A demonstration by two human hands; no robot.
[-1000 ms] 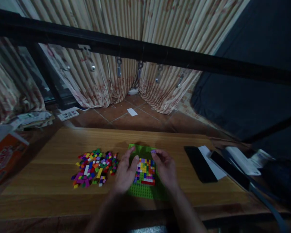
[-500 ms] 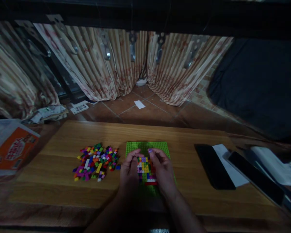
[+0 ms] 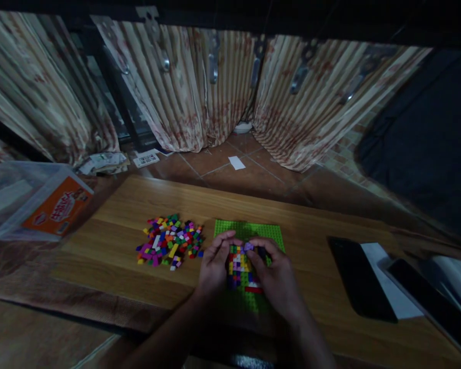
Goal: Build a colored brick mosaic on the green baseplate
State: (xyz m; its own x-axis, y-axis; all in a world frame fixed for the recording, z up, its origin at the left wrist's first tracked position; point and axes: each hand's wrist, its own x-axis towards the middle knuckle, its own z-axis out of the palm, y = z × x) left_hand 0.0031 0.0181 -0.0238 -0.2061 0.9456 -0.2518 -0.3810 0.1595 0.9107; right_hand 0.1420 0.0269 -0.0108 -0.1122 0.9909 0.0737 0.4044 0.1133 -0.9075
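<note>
My right hand (image 3: 278, 274) pinches a small purple toy brick (image 3: 249, 246) between thumb and fingers, at the far edge of a patch of coloured bricks (image 3: 238, 264). This patch of yellow, white, blue, red and other bricks sits on a green studded baseplate (image 3: 249, 226). On the patch's left side is my left hand (image 3: 215, 264), its fingers curled in and closed, tips close to the bricks. Whatever they hold, if anything, is hidden. Part of the baseplate lies under both hands. A red brick (image 3: 253, 290) shows near the patch's front.
Loose bricks (image 3: 172, 241) lie piled left of the baseplate on the wooden table (image 3: 111, 256). A clear plastic box (image 3: 30, 200) with an orange label stands beyond the left end. To the right are a black flat object (image 3: 359, 279), white paper (image 3: 392, 287) and a phone-like slab (image 3: 426, 297).
The view has turned, so the table appears shifted right and tilted. The right hand's purple brick is now lower, against the far edge of the brick patch. The left hand stays beside it.
</note>
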